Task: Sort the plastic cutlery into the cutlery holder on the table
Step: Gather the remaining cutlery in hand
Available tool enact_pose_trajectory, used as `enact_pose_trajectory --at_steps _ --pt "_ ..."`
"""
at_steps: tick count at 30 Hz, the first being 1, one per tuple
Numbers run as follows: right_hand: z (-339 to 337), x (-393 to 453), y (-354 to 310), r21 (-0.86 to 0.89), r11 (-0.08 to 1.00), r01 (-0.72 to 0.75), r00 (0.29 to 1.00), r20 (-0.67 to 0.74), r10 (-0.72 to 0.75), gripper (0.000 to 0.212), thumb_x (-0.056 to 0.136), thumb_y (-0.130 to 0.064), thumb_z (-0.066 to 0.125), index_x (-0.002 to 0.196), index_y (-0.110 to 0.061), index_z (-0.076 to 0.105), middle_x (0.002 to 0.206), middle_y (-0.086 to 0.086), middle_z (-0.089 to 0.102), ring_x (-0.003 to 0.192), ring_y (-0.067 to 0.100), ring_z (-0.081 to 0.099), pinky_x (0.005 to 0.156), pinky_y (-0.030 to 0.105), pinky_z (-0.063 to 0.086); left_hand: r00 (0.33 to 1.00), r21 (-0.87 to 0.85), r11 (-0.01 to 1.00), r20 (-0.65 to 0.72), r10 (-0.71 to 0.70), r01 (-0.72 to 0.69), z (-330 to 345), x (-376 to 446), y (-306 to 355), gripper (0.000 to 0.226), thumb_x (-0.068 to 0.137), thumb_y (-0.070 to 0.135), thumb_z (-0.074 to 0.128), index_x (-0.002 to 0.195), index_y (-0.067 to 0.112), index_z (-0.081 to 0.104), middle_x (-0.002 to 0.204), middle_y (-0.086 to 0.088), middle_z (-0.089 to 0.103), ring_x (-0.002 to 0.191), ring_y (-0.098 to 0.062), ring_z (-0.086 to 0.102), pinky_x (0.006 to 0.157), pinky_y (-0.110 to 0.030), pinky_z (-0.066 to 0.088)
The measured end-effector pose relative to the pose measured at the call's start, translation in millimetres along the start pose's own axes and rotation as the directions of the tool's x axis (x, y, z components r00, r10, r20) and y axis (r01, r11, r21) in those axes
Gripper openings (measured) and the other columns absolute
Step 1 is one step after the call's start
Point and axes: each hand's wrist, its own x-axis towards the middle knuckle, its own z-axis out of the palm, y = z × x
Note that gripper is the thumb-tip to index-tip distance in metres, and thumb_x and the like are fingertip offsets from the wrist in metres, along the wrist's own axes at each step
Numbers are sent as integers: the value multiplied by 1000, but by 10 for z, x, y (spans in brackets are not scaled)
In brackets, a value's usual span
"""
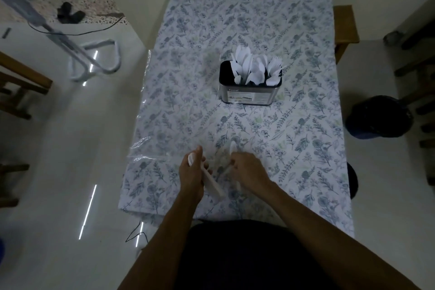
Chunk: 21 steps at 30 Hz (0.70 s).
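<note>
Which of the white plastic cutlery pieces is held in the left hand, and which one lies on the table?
The left hand holds the white utensil with its long handle pointing toward the person. The blurred piece lies on the tablecloth beyond the right hand.

Long surface (306, 125) under floral cloth. Metal cutlery holder (250, 94) stands mid-length, between the long edges. White plastic spoon (233, 148) lies near the near edge, blurred.

Two bare forearms reach in from the bottom of the view, with no sleeves, watch, rings or bracelets visible on them. The left hand (191, 169) and right hand (248, 169) are also bare, without gloves. Between the arms at the bottom edge is a dark, near-black garment (235, 254) covering the person's torso or lap; its details are lost in dim light.
</note>
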Motion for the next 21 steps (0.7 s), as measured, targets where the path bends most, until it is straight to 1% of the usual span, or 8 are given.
enact_pose_trajectory --at_steps 2,5,7,10,12,15,18,21 --pt "-258 -175 -74 92 995 47 998 -38 -43 17 90 -10 62 104 -18 61 79 -2 63 64 7 57 54 19 44 999 36 999 34 -17 16 132 -40 -26 28 92 39 73 99 14 64 88 -7 64 75 -20 66 67 -36 56" --pt "-584 -427 -274 135 986 100 993 -71 -91 25 90 -22 67 110 -21 51 76 -2 63 65 10 61 57 27 52 985 72 996 168 37 -50 394 -158 -28 33 97 39 67 96 7 63 81 -11 65 72 -22 67 64 -36 58" --pt "-646 -501 -318 98 991 87 993 -93 -78 20 92 -29 65 102 -19 51 80 -2 62 68 12 61 60 29 52 964 153 980 252 84 -126 577 -235 -21 43 98 48 62 99 5 65 84 -16 68 76 -25 67 70 -41 57" --pt "-603 -515 -264 -31 994 105 980 -164 -109 18 93 -27 63 103 -15 54 89 -3 57 73 9 50 60 16 37 933 197 960 338 125 -200 786 -346 31 50 92 58 63 91 9 63 76 -7 62 70 -19 60 67 -36 53" --pt "-583 -536 -229 -86 985 148 961 -222 -164 23 94 -25 61 112 -11 56 94 2 58 73 10 48 59 13 28 915 163 969 389 108 -184 849 -379 98 41 92 50 65 94 9 65 80 -8 64 73 -20 60 67 -34 55" --pt "-583 -557 -163 -119 976 182 945 -252 -207 28 96 -27 56 122 -16 52 98 2 63 75 17 60 61 23 41 902 152 972 419 101 -179 813 -317 153 25 101 32 63 109 9 69 96 -9 72 86 -23 68 75 -35 58" --pt "-655 -490 -98 -7 986 166 948 -276 -161 19 96 -22 59 115 -20 58 97 1 70 80 17 66 71 34 57 924 152 971 364 118 -183 737 -258 249 21 106 21 54 111 6 69 95 -5 75 85 -18 72 71 -28 59" --pt "-787 -387 -106 109 971 212 939 -299 -172 16 92 -13 68 108 -14 71 100 1 76 86 11 70 80 30 58 935 76 990 346 82 -115 758 -242 446 18 106 16 53 103 5 68 90 -5 74 80 -15 72 65 -25 59"
